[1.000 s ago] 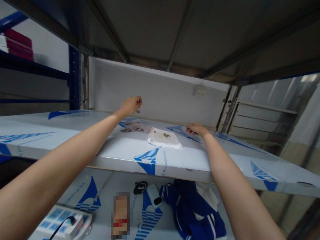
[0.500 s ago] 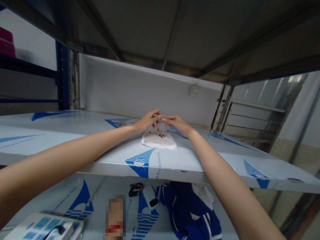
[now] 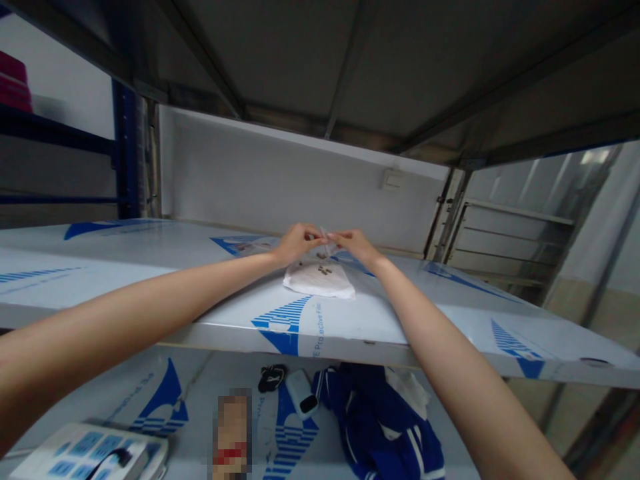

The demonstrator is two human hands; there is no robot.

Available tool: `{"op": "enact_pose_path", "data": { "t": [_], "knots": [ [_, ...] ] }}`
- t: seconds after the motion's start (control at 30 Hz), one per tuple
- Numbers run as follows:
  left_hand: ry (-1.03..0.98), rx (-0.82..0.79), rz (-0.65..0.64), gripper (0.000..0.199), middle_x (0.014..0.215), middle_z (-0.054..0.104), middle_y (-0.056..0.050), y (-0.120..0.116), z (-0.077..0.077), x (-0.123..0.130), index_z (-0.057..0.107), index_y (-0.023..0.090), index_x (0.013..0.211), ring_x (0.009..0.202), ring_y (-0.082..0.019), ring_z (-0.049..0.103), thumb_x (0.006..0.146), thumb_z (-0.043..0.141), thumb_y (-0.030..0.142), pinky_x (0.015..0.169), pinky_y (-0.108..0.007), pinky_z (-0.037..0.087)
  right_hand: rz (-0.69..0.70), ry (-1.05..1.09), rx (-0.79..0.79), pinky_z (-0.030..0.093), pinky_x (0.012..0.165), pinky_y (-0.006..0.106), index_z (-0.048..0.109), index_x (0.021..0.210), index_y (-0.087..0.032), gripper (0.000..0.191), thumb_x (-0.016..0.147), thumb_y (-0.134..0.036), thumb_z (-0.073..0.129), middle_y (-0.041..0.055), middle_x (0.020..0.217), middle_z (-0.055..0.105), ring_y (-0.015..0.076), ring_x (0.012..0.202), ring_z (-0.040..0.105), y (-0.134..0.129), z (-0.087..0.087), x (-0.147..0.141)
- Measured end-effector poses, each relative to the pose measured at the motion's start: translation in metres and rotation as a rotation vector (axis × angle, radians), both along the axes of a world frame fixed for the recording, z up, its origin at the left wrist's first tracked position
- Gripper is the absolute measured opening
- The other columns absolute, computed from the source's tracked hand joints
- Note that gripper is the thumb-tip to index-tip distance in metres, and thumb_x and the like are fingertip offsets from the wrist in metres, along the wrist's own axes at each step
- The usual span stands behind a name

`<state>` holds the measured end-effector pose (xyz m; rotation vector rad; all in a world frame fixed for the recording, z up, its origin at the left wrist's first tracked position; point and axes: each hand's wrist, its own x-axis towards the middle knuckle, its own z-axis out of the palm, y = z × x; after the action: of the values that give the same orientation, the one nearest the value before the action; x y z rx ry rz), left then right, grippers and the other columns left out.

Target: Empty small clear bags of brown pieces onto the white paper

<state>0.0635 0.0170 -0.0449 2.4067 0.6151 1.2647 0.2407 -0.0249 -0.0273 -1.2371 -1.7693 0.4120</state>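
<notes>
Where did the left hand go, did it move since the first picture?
Yes, the left hand moved right, nearer the small wall plate, next to the right hand.

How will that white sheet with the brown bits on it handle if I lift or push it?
The white sheet looks floppy: its edges lie soft and creased, so it will probably sag when lifted. The small brown bits may well slide if it tilts, since they seem to lie loose. On the glossy film-covered shelf, it could slip easily when pushed.
</notes>
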Motion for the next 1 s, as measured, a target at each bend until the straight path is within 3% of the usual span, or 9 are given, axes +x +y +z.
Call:
{"op": "enact_pose_path", "data": {
  "t": [0.13, 0.27, 0.5, 0.7, 1.0],
  "knots": [
    [0.013, 0.121, 0.151, 0.022, 0.077, 0.066, -0.004, 0.002, 0.002, -0.002, 0.071, 0.013, 0.077, 0.070, -0.013, 0.054, 0.080, 0.063, 0.034, 0.065, -0.025, 0.037, -0.013, 0.075, 0.066, 0.047, 0.076, 0.025, 0.072, 0.089, -0.014, 0.030, 0.078, -0.041, 0.063, 0.0098, 0.097, 0.071, 0.0146, 0.081, 0.064, -0.009, 0.005, -0.006],
    [0.027, 0.199, 0.173, 0.023, 0.073, 0.063, -0.003, -0.003, 0.000, -0.001, 0.070, 0.012, 0.074, 0.064, -0.012, 0.050, 0.079, 0.063, 0.034, 0.058, -0.025, 0.031, 0.102, 0.015, -0.017, 0.047, 0.071, 0.025, 0.073, 0.076, -0.012, 0.031, 0.074, -0.043, 0.066, 0.0078, 0.078, 0.072, 0.0143, 0.074, 0.063, -0.019, 0.006, -0.012],
    [0.001, 0.166, 0.094, 0.019, 0.064, 0.059, 0.000, -0.009, 0.000, 0.002, 0.067, 0.013, 0.066, 0.061, -0.010, 0.048, 0.074, 0.068, 0.030, 0.059, -0.024, 0.031, 0.062, -0.037, -0.072, 0.039, 0.053, 0.018, 0.072, 0.070, -0.013, 0.025, 0.078, -0.034, 0.063, 0.0056, 0.067, 0.069, 0.0109, 0.063, 0.061, -0.020, 0.006, -0.014],
    [0.001, 0.136, 0.027, 0.018, 0.068, 0.060, -0.001, -0.007, 0.000, 0.000, 0.068, 0.012, 0.071, 0.065, -0.011, 0.050, 0.079, 0.062, 0.027, 0.061, -0.023, 0.034, 0.024, -0.107, -0.053, 0.042, 0.053, 0.017, 0.072, 0.074, -0.012, 0.021, 0.083, -0.019, 0.055, 0.0065, 0.070, 0.070, 0.0114, 0.065, 0.063, -0.021, 0.008, -0.017],
    [0.123, 0.042, -0.075, 0.024, 0.070, 0.063, -0.003, -0.008, 0.002, -0.001, 0.068, 0.011, 0.082, 0.062, -0.011, 0.049, 0.084, 0.053, 0.029, 0.060, -0.023, 0.034, -0.021, -0.242, 0.015, 0.043, 0.053, 0.019, 0.065, 0.058, -0.011, 0.025, 0.079, -0.018, 0.053, 0.0066, 0.059, 0.066, 0.0124, 0.059, 0.061, -0.020, 0.007, -0.012]
  ]
}}
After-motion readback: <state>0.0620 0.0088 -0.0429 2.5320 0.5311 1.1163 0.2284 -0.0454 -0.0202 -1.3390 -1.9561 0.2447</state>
